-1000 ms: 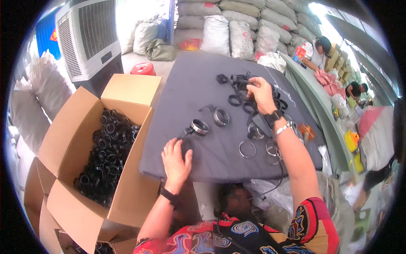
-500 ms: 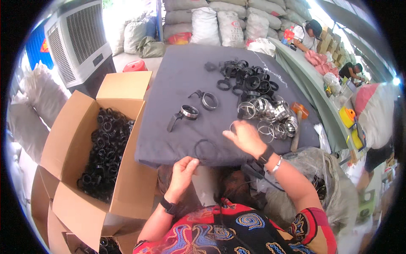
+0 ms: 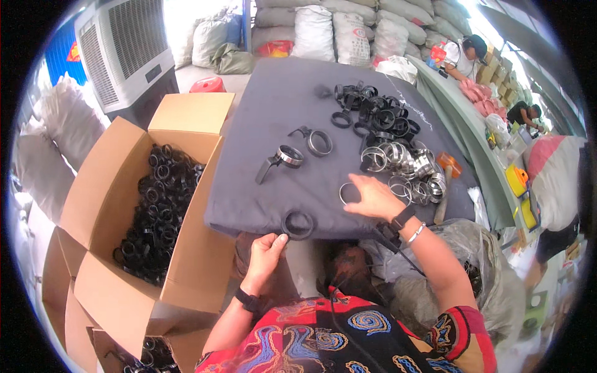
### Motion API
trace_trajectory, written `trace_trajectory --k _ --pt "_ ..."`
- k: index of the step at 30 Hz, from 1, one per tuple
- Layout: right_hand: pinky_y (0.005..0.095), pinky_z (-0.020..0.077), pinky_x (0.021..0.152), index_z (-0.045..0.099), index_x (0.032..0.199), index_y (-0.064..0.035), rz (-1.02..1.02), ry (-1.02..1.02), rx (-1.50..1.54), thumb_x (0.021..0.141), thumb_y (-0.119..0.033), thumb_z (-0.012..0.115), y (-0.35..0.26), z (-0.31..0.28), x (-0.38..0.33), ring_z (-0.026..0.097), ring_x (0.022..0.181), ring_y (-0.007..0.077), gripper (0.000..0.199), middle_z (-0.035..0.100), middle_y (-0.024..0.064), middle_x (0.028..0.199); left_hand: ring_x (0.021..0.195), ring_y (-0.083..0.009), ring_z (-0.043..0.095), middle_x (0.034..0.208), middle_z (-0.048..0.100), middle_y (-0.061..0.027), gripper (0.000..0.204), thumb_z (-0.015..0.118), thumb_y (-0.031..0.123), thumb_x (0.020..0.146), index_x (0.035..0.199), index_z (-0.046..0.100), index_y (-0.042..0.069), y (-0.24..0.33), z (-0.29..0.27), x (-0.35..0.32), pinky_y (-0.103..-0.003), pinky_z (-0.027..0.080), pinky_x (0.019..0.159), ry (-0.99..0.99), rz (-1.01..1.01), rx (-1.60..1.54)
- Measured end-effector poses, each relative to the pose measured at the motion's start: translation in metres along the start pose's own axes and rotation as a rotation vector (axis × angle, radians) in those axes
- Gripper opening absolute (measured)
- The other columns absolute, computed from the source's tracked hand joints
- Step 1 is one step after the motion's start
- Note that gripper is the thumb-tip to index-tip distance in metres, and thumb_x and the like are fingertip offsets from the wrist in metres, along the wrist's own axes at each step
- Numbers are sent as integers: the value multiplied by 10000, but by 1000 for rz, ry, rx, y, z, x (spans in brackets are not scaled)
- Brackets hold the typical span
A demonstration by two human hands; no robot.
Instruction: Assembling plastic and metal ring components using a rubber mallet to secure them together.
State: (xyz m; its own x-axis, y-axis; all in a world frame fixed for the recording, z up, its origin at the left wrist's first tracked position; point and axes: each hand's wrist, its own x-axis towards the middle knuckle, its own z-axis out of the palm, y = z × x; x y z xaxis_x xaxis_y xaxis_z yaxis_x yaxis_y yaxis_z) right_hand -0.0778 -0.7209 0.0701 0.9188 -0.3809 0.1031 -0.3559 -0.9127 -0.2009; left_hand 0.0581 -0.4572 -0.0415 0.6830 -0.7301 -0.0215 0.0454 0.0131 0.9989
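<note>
My left hand (image 3: pixel 265 256) is at the near edge of the grey padded table (image 3: pixel 261 214), pinching a black ring (image 3: pixel 298 237) between thumb and fingers. To its right, my right hand (image 3: pixel 377 198) has its thumb and fingers at a thin silver metal ring (image 3: pixel 340 194) and appears to grip it. Past that hand lies a pile of silver rings (image 3: pixel 401 158), with a heap of black ring clamps (image 3: pixel 373 112) behind it. Two black clamps, each with a silver band, lie apart on the left: a nearer one (image 3: pixel 289 155) and a farther one (image 3: pixel 319 143).
A mallet with an orange head (image 3: pixel 449 164) lies right of the silver rings. At the left stands an open cardboard box (image 3: pixel 193 242) full of black clamps. An air cooler (image 3: pixel 124 56) and stacked sacks (image 3: pixel 314 34) are behind. Two people work along a side table (image 3: pixel 448 102).
The black ring in my left hand has come up from nearly edge-on blur into clear view above the table edge. My right hand has shifted slightly, with the silver ring now more visible.
</note>
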Motion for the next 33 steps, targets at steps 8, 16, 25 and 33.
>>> trace_trajectory --k 8,16,25,33 --pt "444 495 838 600 1002 71 314 -145 -159 755 -493 691 -29 11 20 608 974 374 622 596 265 1043 613 -41 413 629 494 47 263 568 161 912 684 549 32 -4 -6 -1 -234 335 541 -78 -11 -84" --pt "420 449 919 475 1237 -7 -440 -178 139 645 -196 759 -81 -2 24 502 1071 369 683 493 196 1117 649 -67 484 662 559 29 247 559 150 924 714 590 23 1 -6 -1 -242 388 616 -110 -51 -69" --pt "416 495 833 502 1242 -47 -560 -303 27 660 -98 765 -112 8 25 530 1019 345 640 500 161 1117 599 -55 450 628 540 28 247 571 194 911 733 592 24 -7 -4 0 -239 371 549 -100 -24 -78" --pt "418 503 795 497 1248 -24 -580 -313 -63 665 -103 773 -122 10 26 536 980 336 650 499 165 1081 598 -59 449 621 538 26 245 568 185 910 728 587 23 -6 -5 0 -244 373 547 -112 -59 -94"
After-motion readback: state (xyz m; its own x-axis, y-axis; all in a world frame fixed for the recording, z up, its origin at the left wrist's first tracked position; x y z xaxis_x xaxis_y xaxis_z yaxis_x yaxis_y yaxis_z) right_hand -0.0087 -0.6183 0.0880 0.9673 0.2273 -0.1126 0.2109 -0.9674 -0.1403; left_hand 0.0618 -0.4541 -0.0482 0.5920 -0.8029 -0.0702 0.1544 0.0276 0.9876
